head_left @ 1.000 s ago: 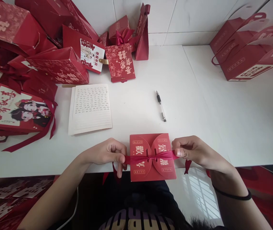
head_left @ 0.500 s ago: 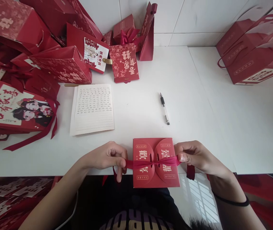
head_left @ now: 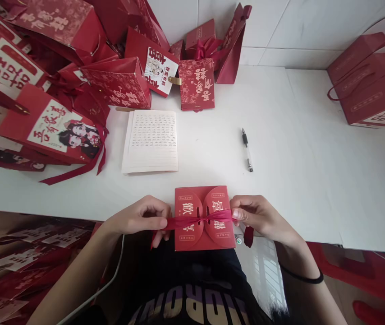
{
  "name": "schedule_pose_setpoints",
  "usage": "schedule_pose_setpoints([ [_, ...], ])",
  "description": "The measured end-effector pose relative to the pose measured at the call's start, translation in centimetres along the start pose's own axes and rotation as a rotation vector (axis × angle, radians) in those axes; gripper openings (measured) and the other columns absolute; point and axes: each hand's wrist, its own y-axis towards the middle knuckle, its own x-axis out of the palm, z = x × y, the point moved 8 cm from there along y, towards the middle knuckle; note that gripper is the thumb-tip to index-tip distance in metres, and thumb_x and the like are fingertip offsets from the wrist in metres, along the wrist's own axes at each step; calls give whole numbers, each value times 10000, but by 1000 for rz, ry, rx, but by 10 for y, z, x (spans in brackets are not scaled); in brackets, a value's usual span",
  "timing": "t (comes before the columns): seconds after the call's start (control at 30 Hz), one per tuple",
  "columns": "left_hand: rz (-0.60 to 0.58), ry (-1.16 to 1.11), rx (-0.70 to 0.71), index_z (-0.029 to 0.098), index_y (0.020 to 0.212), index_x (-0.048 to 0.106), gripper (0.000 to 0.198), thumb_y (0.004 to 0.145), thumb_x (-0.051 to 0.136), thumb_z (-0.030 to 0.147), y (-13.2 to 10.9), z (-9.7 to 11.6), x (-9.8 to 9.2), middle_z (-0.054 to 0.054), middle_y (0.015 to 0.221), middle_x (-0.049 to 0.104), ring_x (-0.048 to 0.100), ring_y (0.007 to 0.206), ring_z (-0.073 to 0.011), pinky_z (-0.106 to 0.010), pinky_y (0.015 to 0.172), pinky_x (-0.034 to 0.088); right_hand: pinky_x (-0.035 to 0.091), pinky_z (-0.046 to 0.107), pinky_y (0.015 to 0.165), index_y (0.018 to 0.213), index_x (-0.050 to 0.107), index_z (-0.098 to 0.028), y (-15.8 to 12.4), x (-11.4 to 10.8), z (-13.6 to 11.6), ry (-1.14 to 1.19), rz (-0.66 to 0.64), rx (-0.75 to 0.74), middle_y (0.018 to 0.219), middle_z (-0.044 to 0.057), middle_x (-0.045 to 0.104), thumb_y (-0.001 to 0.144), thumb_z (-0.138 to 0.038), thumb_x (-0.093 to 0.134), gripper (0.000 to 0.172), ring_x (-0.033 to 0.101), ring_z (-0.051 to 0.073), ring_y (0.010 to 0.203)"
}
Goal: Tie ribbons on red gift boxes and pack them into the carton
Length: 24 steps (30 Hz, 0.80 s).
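Observation:
A red gift box (head_left: 189, 241) with pale characters and two rounded flaps lies at the table's front edge, partly over it. A dark red ribbon (head_left: 217, 216) crosses its top and is drawn together at the slots in the middle. My left hand (head_left: 147, 216) pinches one side of the ribbon just left of the box. On the other side, my right hand (head_left: 251, 214) grips the opposite stretch between thumb and fingers, close to the box's right edge. Loose ribbon ends hang below both hands.
An open notebook (head_left: 152, 158) with handwritten rows lies beyond my left hand. A black-and-clear pen (head_left: 247, 149) rests on the white table (head_left: 307, 180). Red gift boxes (head_left: 118, 85) crowd the left and back; red bags (head_left: 364, 85) stand at the back right.
The whole view has swung left, shifting the table things rightward. The box and both hands sit slightly farther left and higher in the picture. Both hands still hold the ribbon.

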Motion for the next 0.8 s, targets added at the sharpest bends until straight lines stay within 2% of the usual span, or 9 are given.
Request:
schedule_pose_setpoints([
  [0.1,-19,46,11,151,667,552,302,844,578,394,-1,1,4,-54,573,655,605,537,-137,-223,520,451,388,225,484,730,562,-166,-2,0,2,-55,-17,24,717,19,500,914,-480,523,366,487,116,603],
  [0.2,-35,55,30,135,785,566,273,837,580,403,-3,3,6,-65,733,667,618,629,-140,-226,559,465,417,233,502,792,576,-175,-6,-1,-5,-76,15,-3,864,52,511,895,-567,502,413,523,142,699],
  [0.27,-29,70,44,133,804,562,309,807,610,438,-5,5,7,-54,771,643,607,669,-139,-236,602,470,426,235,515,812,570,-181,-9,0,-9,-46,31,-9,836,41,514,878,-592,514,420,521,133,675],
  [0.47,79,100,22,134,660,517,371,789,634,461,1,-1,0,5,651,555,531,574,-83,-191,536,422,419,206,493,757,563,-170,-14,-1,-1,1,68,53,669,1,529,868,-402,640,268,481,95,577],
  [0.67,3,63,74,131,624,550,441,811,579,529,8,-7,-2,-13,594,573,546,540,-96,-196,506,420,471,226,480,756,594,-169,-10,-4,4,80,51,42,666,8,546,863,-354,650,221,510,103,558],
  [0.8,-7,16,101,127,606,566,445,784,614,533,11,-8,-5,-5,556,558,537,500,-91,-192,485,407,503,253,514,779,654,-152,-7,-4,3,52,24,25,730,52,589,861,-396,640,258,577,151,658],
])
